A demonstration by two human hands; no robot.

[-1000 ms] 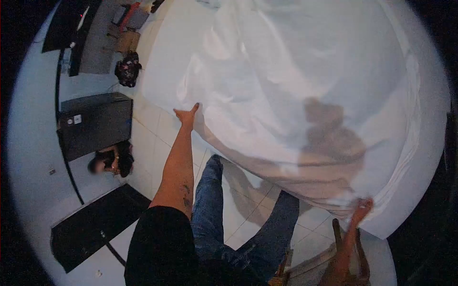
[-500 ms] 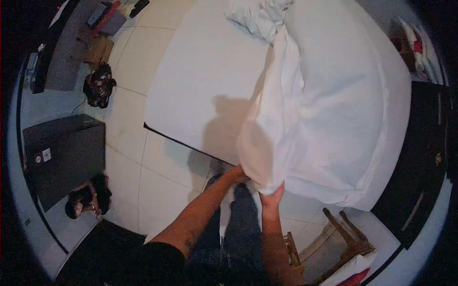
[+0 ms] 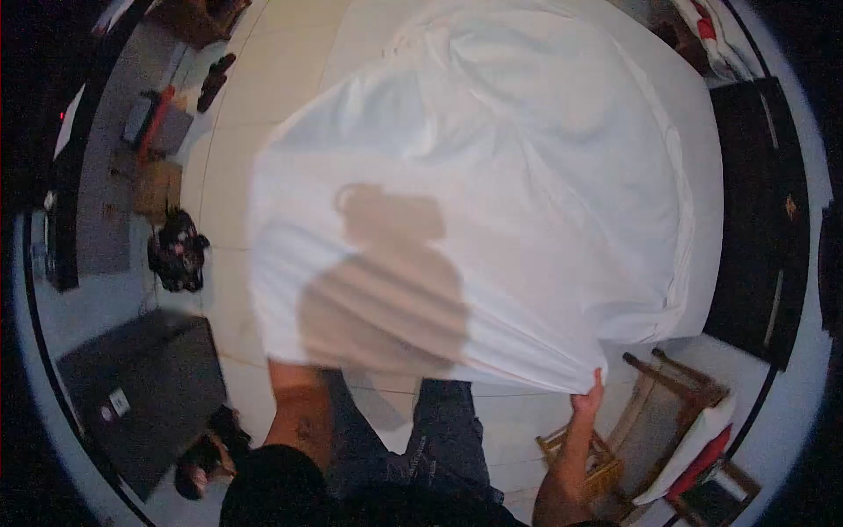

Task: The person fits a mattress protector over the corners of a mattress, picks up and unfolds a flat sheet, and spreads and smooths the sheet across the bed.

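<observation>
A large white sheet [image 3: 492,290] is spread wide over the bed, its near edge lifted toward me, with creases running across to the right. My right hand [image 3: 588,397] is closed on a bunched part of that near edge, pulling it taut. On the other side, my left forearm [image 3: 300,408] reaches up under the sheet. The cloth covers my left hand, so its fingers are hidden. A dark shadow of a head and shoulders falls on the fabric. Part of the white mattress [image 3: 705,220] shows along the right side.
A wooden chair [image 3: 645,400] with a red and white cushion stands at the lower right. Dark drawers [image 3: 755,220] line the right wall. Along the left are a dark cabinet [image 3: 145,395], a black bag [image 3: 178,250] and a cardboard box [image 3: 158,189] on the tiled floor.
My hands, close together on the gathered sheet before, have moved far apart. The sheet has opened out leftward over the bare mattress, and my left hand has gone under it.
</observation>
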